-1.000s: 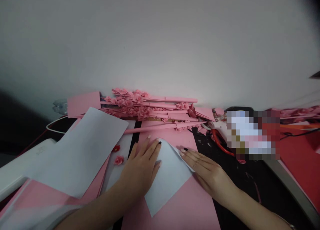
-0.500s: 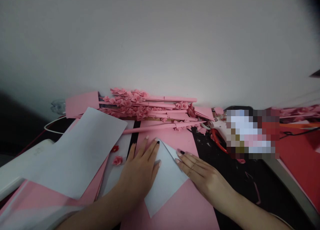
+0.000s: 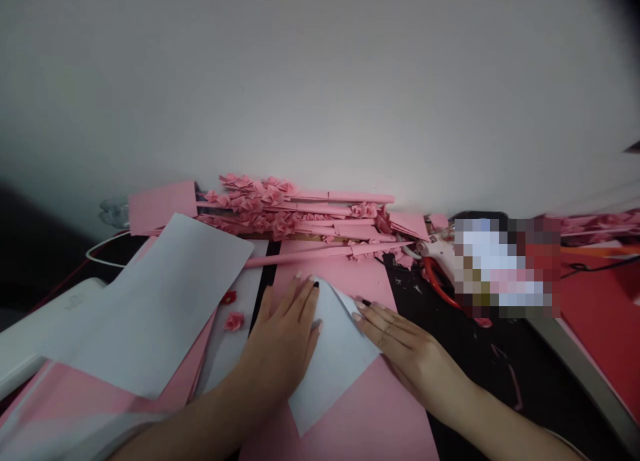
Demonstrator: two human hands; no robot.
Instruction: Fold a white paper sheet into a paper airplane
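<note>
A pink paper sheet (image 3: 370, 414) lies in front of me with one corner folded over, so its white underside (image 3: 333, 367) faces up. My left hand (image 3: 283, 341) lies flat on the left part of the fold, fingers stretched out. The fingers of my right hand (image 3: 400, 347) are flat too and press along the right edge of the folded flap. Neither hand holds anything.
Rolled pink paper sticks and small paper roses (image 3: 300, 211) are piled against the wall. More pink and white sheets (image 3: 150, 307) overlap at the left. A glue gun (image 3: 440, 254) and red-handled scissors (image 3: 440, 287) lie at the right, near red paper (image 3: 600, 307).
My right hand slid slightly left along the fold edge, then eased back. My left hand stays pressed in place.
</note>
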